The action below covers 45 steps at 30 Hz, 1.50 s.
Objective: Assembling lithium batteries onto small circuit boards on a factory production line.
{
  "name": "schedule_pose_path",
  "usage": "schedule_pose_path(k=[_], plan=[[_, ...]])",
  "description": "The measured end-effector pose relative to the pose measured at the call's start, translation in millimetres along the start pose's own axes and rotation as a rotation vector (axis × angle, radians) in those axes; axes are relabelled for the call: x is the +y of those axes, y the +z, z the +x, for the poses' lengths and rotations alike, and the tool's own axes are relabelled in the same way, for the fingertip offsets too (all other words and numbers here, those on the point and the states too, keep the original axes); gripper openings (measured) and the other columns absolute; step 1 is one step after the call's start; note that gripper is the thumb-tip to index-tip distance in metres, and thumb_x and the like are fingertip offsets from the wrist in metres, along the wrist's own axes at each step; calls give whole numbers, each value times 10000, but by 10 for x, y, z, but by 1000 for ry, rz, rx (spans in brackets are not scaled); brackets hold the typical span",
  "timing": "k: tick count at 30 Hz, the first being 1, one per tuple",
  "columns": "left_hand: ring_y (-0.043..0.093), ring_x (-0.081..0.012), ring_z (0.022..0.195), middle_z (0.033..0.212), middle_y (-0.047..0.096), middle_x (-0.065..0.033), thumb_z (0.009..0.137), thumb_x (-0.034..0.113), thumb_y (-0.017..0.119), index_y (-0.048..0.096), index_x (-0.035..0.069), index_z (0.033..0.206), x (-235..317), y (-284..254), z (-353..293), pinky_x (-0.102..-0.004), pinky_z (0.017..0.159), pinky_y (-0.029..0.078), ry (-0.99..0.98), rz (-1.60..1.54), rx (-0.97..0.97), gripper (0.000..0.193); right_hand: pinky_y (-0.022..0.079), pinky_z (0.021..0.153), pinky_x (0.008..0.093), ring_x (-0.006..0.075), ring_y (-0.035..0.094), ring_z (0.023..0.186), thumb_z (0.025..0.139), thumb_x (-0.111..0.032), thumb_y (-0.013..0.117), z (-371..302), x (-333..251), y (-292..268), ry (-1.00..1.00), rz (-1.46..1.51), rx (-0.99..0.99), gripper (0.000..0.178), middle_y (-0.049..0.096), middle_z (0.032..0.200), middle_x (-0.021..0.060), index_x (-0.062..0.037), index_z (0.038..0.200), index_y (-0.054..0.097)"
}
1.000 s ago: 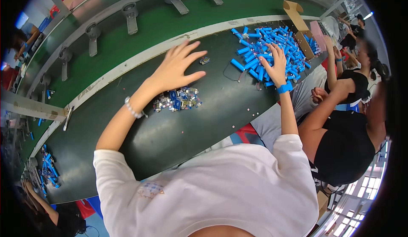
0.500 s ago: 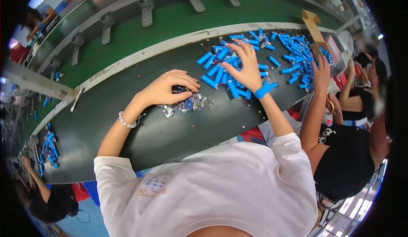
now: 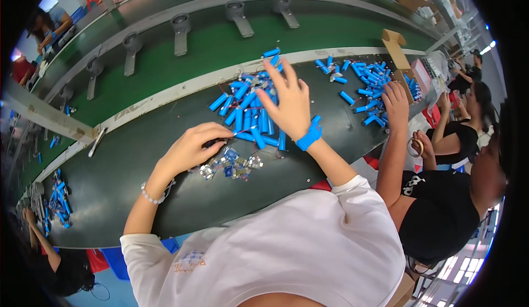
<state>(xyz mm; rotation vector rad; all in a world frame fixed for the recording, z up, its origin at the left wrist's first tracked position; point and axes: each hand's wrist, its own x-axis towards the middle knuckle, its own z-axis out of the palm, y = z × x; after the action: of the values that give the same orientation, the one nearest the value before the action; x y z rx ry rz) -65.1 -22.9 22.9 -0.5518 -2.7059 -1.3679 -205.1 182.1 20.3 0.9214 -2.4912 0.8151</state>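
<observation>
My right hand (image 3: 289, 106) is open, its fingers spread over the left part of a heap of blue cylindrical battery cells (image 3: 239, 106) with thin wires. It wears a blue wristband (image 3: 309, 134). My left hand (image 3: 193, 146) is at the heap's near left edge, its fingers curled toward the thumb. What lies between those fingers, if anything, is hidden. Just below that hand is a small pile of circuit boards (image 3: 237, 166), blue and silvery. A beaded bracelet (image 3: 154, 197) circles my left wrist.
A second heap of blue cells (image 3: 374, 78) lies to the right, by an open cardboard box (image 3: 398, 53). A co-worker's hand (image 3: 395, 99) is beside it. Grey handled parts (image 3: 181, 31) line the green belt (image 3: 209, 42) beyond the white rail. More cells (image 3: 59, 199) lie far left.
The right hand has swept toward me and left with the nearer heap, which now stands apart from the other cells. My left hand has moved slightly off the circuit boards. The view has shifted.
</observation>
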Motion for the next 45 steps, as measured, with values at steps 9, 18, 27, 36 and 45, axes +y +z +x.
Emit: schedule_pose_path(k=[9,18,27,36,45], plan=[[609,-236,969,1045,637,-110,695,95,742,674,36,838,-23,-173,-55,-315,803,485,-192,-40,67,169,512,672,329,246,658,732,848,-96,567,621,1744,-362,256,-89,328,181,668,842,134,-16,986,650],[542,-73,683,831,630,-45,778,86,693,604,12,888,60,-294,-25,-218,572,420,-343,-135,133,159,512,733,318,244,659,823,802,-122,648,1192,1033,124,-22,94,-229,165,683,877,123,-52,942,701],[541,-49,676,832,622,-21,890,95,599,546,38,1176,121,-377,-106,-190,583,443,-428,-605,330,297,497,785,271,155,637,855,817,-95,673,1554,1377,768,-84,539,-620,172,686,955,93,-35,973,713],[609,-119,830,1040,638,-116,915,111,558,484,11,1262,232,-599,30,-266,784,519,-408,-729,551,368,375,566,188,58,578,744,874,-224,634,1530,791,393,124,1002,-525,241,683,867,54,-33,1018,664],[631,-158,908,1066,647,-145,869,48,604,501,13,1231,700,-824,329,-281,808,505,-97,-511,729,378,393,651,247,108,482,654,896,-159,553,1420,-307,-174,26,1481,-596,246,505,626,0,26,1041,626]])
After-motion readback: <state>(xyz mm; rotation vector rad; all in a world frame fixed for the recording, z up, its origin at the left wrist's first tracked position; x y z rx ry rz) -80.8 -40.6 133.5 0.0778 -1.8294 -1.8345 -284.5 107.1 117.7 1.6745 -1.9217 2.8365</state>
